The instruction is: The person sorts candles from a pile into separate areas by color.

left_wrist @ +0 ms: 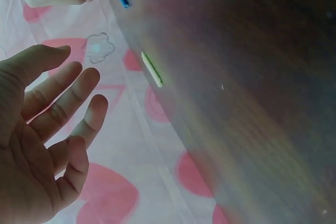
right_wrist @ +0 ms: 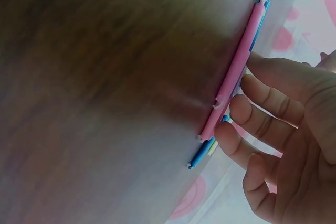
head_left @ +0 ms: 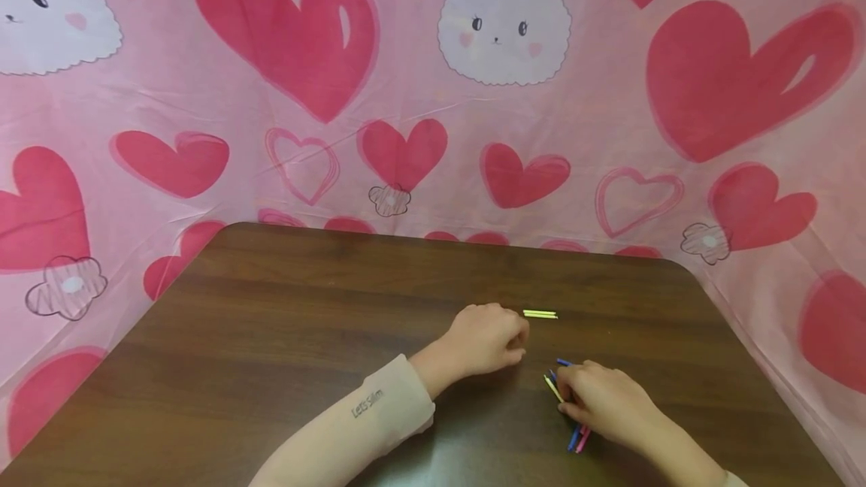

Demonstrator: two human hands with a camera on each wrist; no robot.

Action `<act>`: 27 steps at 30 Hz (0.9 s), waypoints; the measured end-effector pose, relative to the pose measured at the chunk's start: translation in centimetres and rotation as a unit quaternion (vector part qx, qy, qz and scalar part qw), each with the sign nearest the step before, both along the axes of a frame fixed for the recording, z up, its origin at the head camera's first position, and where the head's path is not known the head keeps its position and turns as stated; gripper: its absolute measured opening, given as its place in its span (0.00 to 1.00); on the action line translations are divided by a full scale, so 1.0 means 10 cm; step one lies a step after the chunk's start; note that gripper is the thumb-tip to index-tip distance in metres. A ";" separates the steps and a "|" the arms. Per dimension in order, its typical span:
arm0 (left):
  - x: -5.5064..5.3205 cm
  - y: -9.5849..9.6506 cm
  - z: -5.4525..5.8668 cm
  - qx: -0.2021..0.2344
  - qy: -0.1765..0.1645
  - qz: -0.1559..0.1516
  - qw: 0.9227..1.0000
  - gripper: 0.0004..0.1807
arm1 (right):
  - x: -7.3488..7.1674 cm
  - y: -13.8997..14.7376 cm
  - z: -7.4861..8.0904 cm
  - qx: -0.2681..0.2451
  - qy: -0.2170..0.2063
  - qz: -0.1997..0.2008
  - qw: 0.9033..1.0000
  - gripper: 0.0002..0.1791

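My left hand is held over the table with its fingers loosely bent, nothing in it. Beyond its fingertips lie two thin yellow sticks, side by side. To the right, my right hand bends over a small bunch of thin coloured sticks. Its thumb and forefinger pinch the end of a yellow stick. Pink sticks and a blue stick lie right at its fingertips in the right wrist view. Another blue stick pokes out beyond the knuckles; the hand hides part of the bunch.
The dark brown wooden table has rounded far corners. Behind it and along both sides hangs a pink cloth printed with hearts and rabbits, close to the table's edges.
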State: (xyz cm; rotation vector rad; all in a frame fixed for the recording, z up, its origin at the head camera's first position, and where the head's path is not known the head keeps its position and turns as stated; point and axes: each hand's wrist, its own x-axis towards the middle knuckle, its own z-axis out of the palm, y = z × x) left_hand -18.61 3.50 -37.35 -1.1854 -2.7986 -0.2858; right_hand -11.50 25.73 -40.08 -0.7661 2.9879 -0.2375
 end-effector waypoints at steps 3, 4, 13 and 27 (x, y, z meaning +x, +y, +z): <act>0.01 -0.02 -0.01 0.001 -0.003 0.000 1.000 0.06 | 0.00 -0.01 0.00 0.004 0.005 -0.001 1.000 0.16; 0.02 -0.02 -0.01 0.001 -0.005 0.001 1.000 0.06 | 0.00 -0.01 0.00 0.005 0.007 -0.001 1.000 0.16; 0.14 -0.04 -0.01 -0.007 0.005 -0.010 1.000 0.06 | -0.02 -0.01 0.02 -0.012 -0.017 -0.001 1.000 0.16; 0.37 0.07 -0.07 -0.022 0.009 -0.057 0.998 0.08 | -0.01 0.01 0.04 -0.041 -0.031 -0.021 0.998 0.14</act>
